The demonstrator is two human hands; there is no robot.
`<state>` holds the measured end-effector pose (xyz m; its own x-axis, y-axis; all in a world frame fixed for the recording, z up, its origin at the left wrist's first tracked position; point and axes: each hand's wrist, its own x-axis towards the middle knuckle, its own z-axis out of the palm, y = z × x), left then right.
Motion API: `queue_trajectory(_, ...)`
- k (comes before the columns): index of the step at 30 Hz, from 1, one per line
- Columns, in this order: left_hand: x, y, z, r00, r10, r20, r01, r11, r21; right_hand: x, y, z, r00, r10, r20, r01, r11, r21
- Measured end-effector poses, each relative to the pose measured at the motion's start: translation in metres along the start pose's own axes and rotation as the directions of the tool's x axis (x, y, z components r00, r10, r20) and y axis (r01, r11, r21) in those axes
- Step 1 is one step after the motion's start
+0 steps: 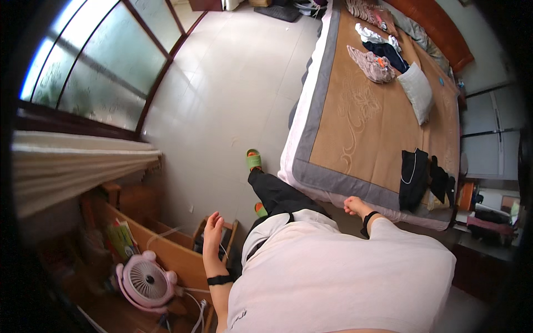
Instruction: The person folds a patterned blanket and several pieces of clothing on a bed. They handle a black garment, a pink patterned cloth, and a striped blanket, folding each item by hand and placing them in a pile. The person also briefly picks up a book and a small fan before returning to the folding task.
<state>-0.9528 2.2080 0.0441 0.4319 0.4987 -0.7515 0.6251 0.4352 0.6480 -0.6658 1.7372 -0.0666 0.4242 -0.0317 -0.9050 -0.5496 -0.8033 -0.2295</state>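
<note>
My left hand hangs in the air beside the wooden desk, with nothing in it and the thumb held apart from the fingers. My right hand is loosely curled, and no object shows in it. It is near the foot of the bed, which is covered with a brown, grey-bordered mat. Black clothing lies on the bed corner to the right of that hand. Each forearm wears a black band. A green slipper is on my forward foot, and another green slipper is partly hidden behind my trousers.
On the desk stands a pink fan with white cables. A wooden chair is beside the desk. A beige curtain hangs by the glass sliding door. A white pillow and clothes lie on the bed. Pale tiles cover the floor.
</note>
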Motion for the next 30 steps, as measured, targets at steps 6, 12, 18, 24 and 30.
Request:
queue_trajectory(6,0.092,0.086,-0.013,0.998,0.046,-0.039,-0.042,0.993,0.109,0.066,-0.114,0.009,0.999,0.039,0.029,-0.042,0.994,0.099)
queue_trajectory(12,0.220,0.189,-0.005,0.996,0.083,-0.043,-0.069,0.965,0.255,0.105,-0.294,-0.038,0.969,-0.242,0.053,0.211,0.917,0.339)
queue_trajectory(18,0.325,0.337,0.069,0.980,0.155,0.124,-0.188,0.922,0.338,0.112,-0.424,-0.129,0.911,-0.382,-0.155,0.412,0.824,0.390)
queue_trajectory(24,0.451,0.491,0.150,0.951,0.101,0.291,-0.248,0.810,0.531,0.154,-0.478,-0.180,0.874,-0.353,-0.334,0.475,0.763,0.438)
queue_trajectory(30,0.569,0.652,0.254,0.894,0.120,0.431,-0.376,0.725,0.578,0.176,-0.437,-0.178,0.933,-0.119,-0.339,0.275,0.844,0.460)
